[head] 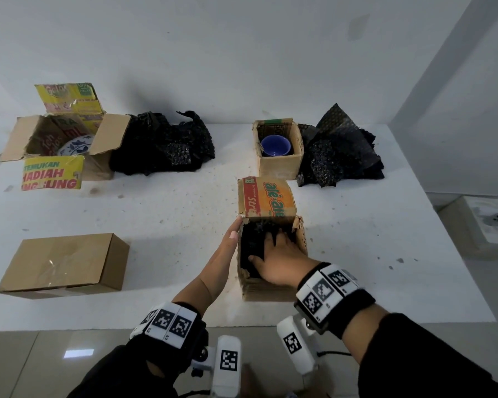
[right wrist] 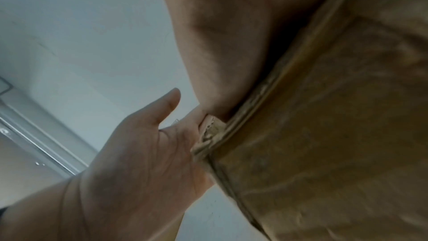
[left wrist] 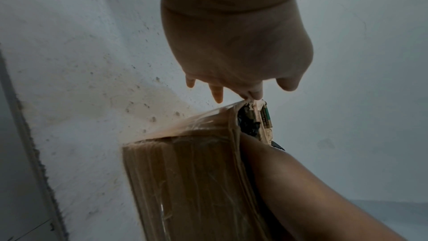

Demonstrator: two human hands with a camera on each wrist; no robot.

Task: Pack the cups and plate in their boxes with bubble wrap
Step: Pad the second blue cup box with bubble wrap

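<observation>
A small cardboard box [head: 270,287] stands near the table's front, its orange "ale-ale" flap [head: 266,201] raised at the far side. Black bubble wrap [head: 252,239] fills it and hides whatever lies beneath. My right hand [head: 282,249] reaches in, fingers spread, and presses on the wrap. My left hand [head: 230,239] lies flat along the box's left outer wall with straight fingers, fingertips [left wrist: 256,94] at the far corner. A blue cup [head: 276,145] sits bare in a second small box [head: 279,166] behind. A blue-patterned plate [head: 76,145] lies in the large open box [head: 98,168] at back left.
Loose black bubble wrap is heaped beside the plate box [head: 161,145] and right of the cup box [head: 339,150]. A closed brown box [head: 66,264] sits at front left. The white table [head: 170,225] ends just before my wrists; a wall backs it.
</observation>
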